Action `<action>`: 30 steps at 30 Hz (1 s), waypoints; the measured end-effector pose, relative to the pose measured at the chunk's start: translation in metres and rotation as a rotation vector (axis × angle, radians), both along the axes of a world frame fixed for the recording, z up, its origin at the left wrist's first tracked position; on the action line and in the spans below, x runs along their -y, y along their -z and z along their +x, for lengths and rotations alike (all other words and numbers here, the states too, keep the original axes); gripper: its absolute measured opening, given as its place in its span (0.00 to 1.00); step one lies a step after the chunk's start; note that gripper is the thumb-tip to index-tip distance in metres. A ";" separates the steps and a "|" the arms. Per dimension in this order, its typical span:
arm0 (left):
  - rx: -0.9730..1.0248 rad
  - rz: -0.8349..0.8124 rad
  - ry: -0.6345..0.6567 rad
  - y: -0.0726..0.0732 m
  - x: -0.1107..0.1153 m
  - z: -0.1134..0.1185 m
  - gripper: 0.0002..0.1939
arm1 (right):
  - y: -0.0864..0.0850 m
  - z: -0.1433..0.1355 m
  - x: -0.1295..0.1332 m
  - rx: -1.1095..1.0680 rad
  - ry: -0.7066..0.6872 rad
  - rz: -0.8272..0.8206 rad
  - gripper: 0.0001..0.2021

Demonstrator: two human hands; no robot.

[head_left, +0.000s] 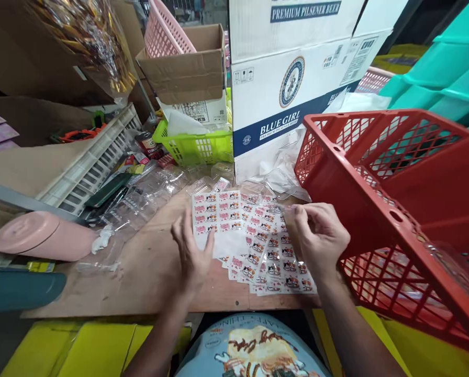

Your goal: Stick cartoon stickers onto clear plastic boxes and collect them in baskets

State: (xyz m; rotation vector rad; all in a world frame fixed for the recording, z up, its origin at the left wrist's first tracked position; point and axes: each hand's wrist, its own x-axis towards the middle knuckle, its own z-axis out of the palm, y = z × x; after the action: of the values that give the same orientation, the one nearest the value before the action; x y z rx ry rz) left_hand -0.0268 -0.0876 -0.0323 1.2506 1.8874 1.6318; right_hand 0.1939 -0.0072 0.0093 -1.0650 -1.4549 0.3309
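Note:
Sheets of stickers with printed cats and pink figures lie overlapping on the wooden table in front of me. The top sheet has bare white backing along its lower part. My left hand is at that sheet's left edge, fingers apart, with the thumb over its lower left part. To the right of the pile, my right hand has thumb and forefinger pinched together. Something thin and see-through seems to show at those fingertips, too small to name. Clear plastic shells lie just behind the sheets.
A red plastic crate stands close on the right. Blue-and-white beer cartons rise at the back beside a lime green basket. On the left are a row of clear plastic packs and a pink bottle.

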 end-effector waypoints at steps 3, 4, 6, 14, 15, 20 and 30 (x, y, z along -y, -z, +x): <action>0.337 -0.064 0.401 -0.015 0.002 0.029 0.21 | 0.001 -0.018 0.012 0.315 -0.086 0.129 0.04; 0.527 -0.098 0.512 -0.019 0.001 0.037 0.23 | 0.003 -0.025 0.017 0.417 -0.159 0.133 0.05; 0.860 -0.103 0.561 -0.022 -0.001 0.045 0.28 | 0.009 -0.035 0.024 0.504 -0.333 0.062 0.08; 0.833 -0.124 0.675 -0.022 0.000 0.027 0.28 | 0.001 -0.025 -0.001 -0.053 -0.605 -0.464 0.10; 0.720 -0.144 0.660 -0.019 0.001 0.024 0.28 | -0.004 -0.024 -0.003 -0.113 -0.555 -0.418 0.09; -0.204 -0.303 0.451 0.011 0.021 0.008 0.39 | -0.015 -0.006 -0.007 -0.336 -0.312 -0.249 0.07; -0.783 -0.057 0.231 -0.002 -0.072 -0.087 0.24 | 0.001 -0.024 0.021 -0.272 -0.736 -0.632 0.31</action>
State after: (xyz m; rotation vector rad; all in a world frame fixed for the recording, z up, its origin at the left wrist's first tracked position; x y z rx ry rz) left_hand -0.1134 -0.0154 -0.0299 2.2028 2.0442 1.0236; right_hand 0.1696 -0.0285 0.0085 -0.8688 -1.4790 1.4779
